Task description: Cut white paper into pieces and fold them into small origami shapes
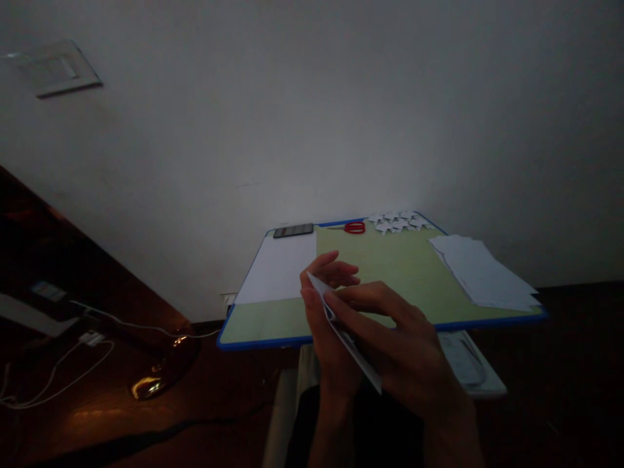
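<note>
Both hands hold a folded piece of white paper in the air above the table's front edge. My left hand grips it from the left, with the thumb against its upper end and the other fingers curled behind. My right hand pinches the paper from the right, its fingers lying along the fold. The paper is seen nearly edge-on, and a small opening between its layers shows near the middle. Part of it is hidden behind the right fingers.
The blue-edged, pale green tabletop bears a white sheet, a phone, red-handled scissors, several small folded paper pieces and a paper stack. A wall stands behind. White cables run at the left.
</note>
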`<state>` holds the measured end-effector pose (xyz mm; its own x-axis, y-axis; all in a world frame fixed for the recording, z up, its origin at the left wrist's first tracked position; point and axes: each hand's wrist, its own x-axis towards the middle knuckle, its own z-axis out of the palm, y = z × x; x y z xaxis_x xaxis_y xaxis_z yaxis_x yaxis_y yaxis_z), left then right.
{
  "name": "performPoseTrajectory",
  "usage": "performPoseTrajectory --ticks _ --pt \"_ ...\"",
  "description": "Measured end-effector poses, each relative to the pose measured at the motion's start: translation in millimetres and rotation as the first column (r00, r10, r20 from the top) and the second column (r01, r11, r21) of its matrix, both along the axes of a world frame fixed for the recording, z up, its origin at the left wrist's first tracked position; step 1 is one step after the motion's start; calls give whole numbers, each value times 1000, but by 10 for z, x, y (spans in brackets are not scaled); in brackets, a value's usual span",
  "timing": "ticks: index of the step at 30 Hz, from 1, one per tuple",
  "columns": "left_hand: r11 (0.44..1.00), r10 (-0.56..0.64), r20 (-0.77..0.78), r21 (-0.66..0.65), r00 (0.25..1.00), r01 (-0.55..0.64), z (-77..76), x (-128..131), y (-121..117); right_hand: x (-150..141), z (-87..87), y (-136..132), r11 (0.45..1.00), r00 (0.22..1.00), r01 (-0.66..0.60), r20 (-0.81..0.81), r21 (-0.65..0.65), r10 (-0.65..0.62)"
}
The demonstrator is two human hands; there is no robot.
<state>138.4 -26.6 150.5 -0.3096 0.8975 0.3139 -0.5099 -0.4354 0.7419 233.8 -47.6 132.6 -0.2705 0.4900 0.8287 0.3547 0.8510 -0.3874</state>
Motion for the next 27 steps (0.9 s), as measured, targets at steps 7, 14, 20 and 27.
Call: performPoseTrajectory --ticks 7,14,20,27 --pt "999 13 -14 43 1000 -12 -29 12 -4 1 11 -3 998 998 -62 17 -22 62" --pt "998 39 -57 47 998 -37 -35 6 15 8 28 -2 999 999 -40 -25 26 40" --pt "998 26 -65 59 998 -22 -41 8 1 29 25 2 999 999 -44 -27 30 45" --pt "997 53 -43 55 998 -51 0 24 -2 -4 41 28 996 998 3 -67 86 3"
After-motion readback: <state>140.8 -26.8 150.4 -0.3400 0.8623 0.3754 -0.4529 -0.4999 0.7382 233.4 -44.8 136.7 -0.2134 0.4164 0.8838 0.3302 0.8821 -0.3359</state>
